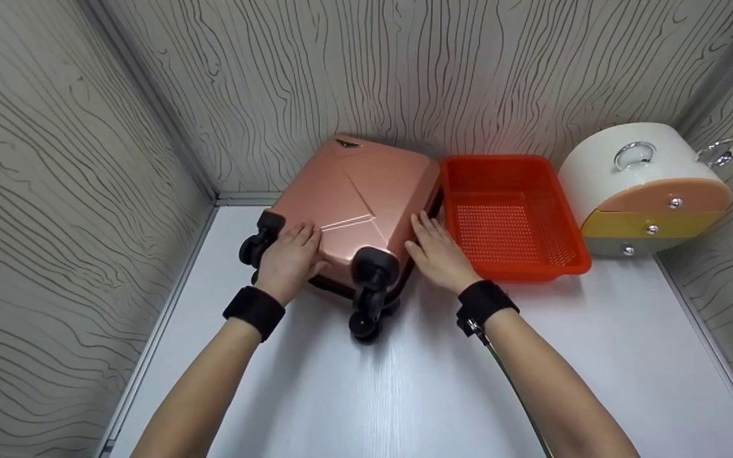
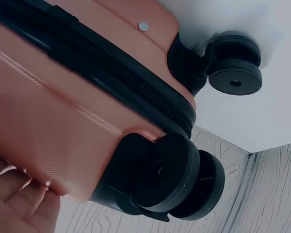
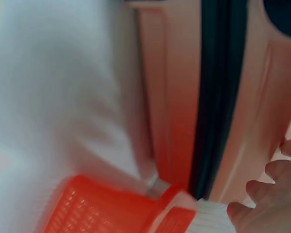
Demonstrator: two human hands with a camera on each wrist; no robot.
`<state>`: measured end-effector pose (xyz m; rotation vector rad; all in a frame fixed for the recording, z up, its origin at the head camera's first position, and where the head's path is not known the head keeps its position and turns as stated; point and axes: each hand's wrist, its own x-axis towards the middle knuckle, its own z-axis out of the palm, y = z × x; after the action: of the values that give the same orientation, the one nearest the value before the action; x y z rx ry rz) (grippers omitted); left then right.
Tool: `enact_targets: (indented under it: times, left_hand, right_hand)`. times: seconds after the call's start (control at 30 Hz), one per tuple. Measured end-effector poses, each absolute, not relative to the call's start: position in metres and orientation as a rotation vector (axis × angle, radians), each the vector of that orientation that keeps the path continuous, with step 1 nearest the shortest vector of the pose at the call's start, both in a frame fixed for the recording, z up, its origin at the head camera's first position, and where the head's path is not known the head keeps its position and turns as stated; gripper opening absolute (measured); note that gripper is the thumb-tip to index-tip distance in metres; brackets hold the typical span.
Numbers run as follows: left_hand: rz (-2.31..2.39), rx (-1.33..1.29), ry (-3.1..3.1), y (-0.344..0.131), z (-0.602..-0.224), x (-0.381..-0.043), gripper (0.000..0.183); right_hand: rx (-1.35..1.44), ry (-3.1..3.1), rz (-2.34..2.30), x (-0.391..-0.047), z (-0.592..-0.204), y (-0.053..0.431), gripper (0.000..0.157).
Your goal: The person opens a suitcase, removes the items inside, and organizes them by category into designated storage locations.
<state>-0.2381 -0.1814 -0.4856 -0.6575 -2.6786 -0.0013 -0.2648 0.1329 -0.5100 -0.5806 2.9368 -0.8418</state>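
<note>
A rose-pink hard-shell suitcase [image 1: 360, 191] lies flat on the white table, its wheeled end facing me. My left hand [image 1: 287, 264] rests on the near edge of the shell, beside the left black wheel [image 1: 258, 238]. Against the suitcase's right side, my right hand [image 1: 439, 254] has its fingers extended over the edge. Another black wheel [image 1: 373, 292] sticks out at the near right corner, between my hands. In the left wrist view, fingertips [image 2: 48, 208] meet the pink shell near a double wheel [image 2: 169, 174]. A dark zipper band [image 3: 218, 97] runs along the side in the right wrist view.
Right of the suitcase stands a red plastic basket [image 1: 579, 254] with a perforated bottom, close to my right hand. Farther right is a rounded white box [image 1: 602, 165] with coloured drawers and metal handles. Wood-patterned panels [image 1: 265, 76] enclose the table at the back and sides.
</note>
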Motion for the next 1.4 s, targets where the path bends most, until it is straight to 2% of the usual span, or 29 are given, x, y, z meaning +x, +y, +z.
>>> enact_targets:
  times: [0.27, 0.5, 0.93, 1.4]
  left_hand:
    - [0.128, -0.600, -2.590, -0.161, -0.486, -0.236, 0.071]
    - [0.232, -0.525, -2.601, -0.135, -0.482, -0.235, 0.072]
    - [0.216, -0.445, -2.611, -0.104, -0.488, -0.238, 0.070]
    - [0.127, -0.399, -2.648, -0.093, -0.496, -0.234, 0.070]
  right_hand:
    - [-0.569, 2.852, -0.956, -0.246, -0.495, 0.110, 0.092]
    - [-0.503, 2.815, -0.890, -0.248, -0.487, 0.114, 0.104]
    - [-0.458, 2.787, -1.022, -0.265, -0.484, 0.135, 0.085]
    - [-0.498, 2.764, -1.017, -0.274, -0.483, 0.151, 0.077]
